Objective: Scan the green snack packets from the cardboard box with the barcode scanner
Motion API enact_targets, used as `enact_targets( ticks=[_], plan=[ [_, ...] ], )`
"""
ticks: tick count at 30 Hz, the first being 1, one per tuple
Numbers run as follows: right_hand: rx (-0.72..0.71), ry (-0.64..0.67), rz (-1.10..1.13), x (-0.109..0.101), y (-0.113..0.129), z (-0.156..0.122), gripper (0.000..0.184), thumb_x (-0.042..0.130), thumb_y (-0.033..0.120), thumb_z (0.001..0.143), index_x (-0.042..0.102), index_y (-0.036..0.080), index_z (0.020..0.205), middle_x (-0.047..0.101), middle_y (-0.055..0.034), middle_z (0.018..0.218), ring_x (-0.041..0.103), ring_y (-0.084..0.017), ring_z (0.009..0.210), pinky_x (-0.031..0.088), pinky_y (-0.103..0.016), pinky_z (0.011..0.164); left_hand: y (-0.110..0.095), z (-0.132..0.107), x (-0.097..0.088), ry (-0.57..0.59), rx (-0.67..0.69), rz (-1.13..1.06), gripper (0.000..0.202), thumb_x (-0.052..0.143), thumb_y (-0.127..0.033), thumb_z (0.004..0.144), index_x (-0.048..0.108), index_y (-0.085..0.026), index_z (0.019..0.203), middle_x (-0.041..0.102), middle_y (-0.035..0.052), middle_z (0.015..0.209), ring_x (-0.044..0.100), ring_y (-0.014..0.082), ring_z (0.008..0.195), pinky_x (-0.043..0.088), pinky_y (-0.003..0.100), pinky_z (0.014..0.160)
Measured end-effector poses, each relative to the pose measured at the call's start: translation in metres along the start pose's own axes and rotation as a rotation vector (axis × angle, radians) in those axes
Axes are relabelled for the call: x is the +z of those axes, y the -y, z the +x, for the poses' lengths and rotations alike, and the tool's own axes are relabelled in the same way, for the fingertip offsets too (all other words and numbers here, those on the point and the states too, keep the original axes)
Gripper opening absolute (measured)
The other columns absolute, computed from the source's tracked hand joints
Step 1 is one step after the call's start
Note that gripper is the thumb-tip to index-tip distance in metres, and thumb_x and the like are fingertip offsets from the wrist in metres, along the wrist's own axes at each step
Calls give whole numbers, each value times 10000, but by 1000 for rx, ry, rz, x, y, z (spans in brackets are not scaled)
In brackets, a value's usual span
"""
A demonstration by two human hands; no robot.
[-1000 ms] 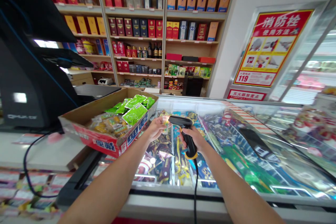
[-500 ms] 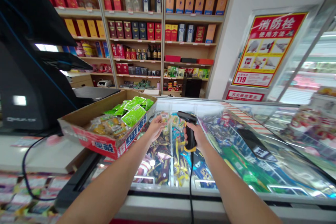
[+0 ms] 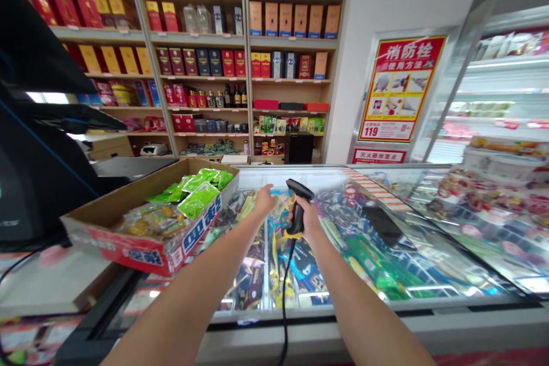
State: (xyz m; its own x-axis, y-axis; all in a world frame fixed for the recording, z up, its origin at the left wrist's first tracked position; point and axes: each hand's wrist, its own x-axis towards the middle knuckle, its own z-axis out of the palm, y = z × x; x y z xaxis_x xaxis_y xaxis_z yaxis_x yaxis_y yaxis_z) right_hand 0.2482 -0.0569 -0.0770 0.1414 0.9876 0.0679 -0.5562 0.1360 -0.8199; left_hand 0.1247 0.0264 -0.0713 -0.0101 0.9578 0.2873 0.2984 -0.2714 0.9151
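My right hand is wrapped round the grip of a black and yellow barcode scanner, whose head points up and to the left. A black cable runs down from its base. To the left of the scanner and apart from it, my left hand has its back turned to me. Its fingers are partly hidden and look closed, and what they hold cannot be made out. Both hands are above the glass top of a chest freezer full of colourful ice-cream packets.
An open cardboard box with green packets and clear-wrapped snacks stands at left. Beside it is a black checkout terminal. A dark phone lies on the glass at right. Shelves of boxed bottles line the back wall.
My view has swung right and slightly up. My left hand has turned its back to me, and the small clear packet seen at its fingertips is now hidden. The scanner stays in my right hand.
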Motion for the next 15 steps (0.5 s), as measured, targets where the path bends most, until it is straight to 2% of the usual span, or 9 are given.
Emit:
enact_targets(
  ticks=[3, 6, 8, 11, 13, 15],
  plan=[
    [-4, 80, 35, 2, -1, -3, 260, 704, 381, 661, 573, 181, 764, 593, 32, 513, 502, -112, 365, 437, -231, 334, -15, -5, -17, -62, 96, 204, 492, 554, 40, 598, 667, -131, 1045, 620, 148, 1218, 538, 269, 1203, 373, 350, 1056],
    [21, 156, 44, 5, -3, -7, 289, 712, 399, 650, 594, 172, 784, 609, 27, 528, 510, -112, 368, 439, -228, 335, -33, -9, -55, 39, 206, 462, 468, 511, 45, 604, 698, -150, 986, 627, 107, 1234, 556, 241, 1191, 380, 322, 1064],
    [37, 201, 31, 8, -6, -10, 290, 715, 397, 649, 602, 170, 789, 615, 24, 532, 517, -115, 368, 448, -235, 341, -44, -11, -93, 194, 217, 684, 468, 511, 25, 618, 705, -168, 999, 678, 81, 1150, 609, 226, 1105, 435, 310, 998],
    [47, 252, 4, 11, -9, -15, 252, 705, 379, 679, 602, 169, 774, 616, 21, 534, 518, -116, 364, 464, -245, 356, -54, -12, -160, 386, 142, 994, 455, 497, 21, 631, 715, -160, 987, 723, 81, 1030, 659, 214, 966, 477, 286, 890],
    [62, 275, -11, 12, -10, -18, 230, 696, 364, 699, 602, 168, 773, 616, 18, 538, 521, -115, 365, 464, -244, 359, -54, -13, -204, 444, 81, 1181, 397, 504, 15, 630, 728, -160, 907, 736, 73, 970, 669, 213, 910, 479, 280, 856],
    [73, 289, -20, 13, -11, -20, 226, 695, 355, 705, 608, 167, 795, 617, 18, 545, 526, -117, 370, 460, -241, 356, -47, -14, -241, 430, 13, 1319, 326, 517, 6, 624, 730, -135, 826, 740, 92, 904, 674, 228, 862, 485, 295, 829]
  ],
)
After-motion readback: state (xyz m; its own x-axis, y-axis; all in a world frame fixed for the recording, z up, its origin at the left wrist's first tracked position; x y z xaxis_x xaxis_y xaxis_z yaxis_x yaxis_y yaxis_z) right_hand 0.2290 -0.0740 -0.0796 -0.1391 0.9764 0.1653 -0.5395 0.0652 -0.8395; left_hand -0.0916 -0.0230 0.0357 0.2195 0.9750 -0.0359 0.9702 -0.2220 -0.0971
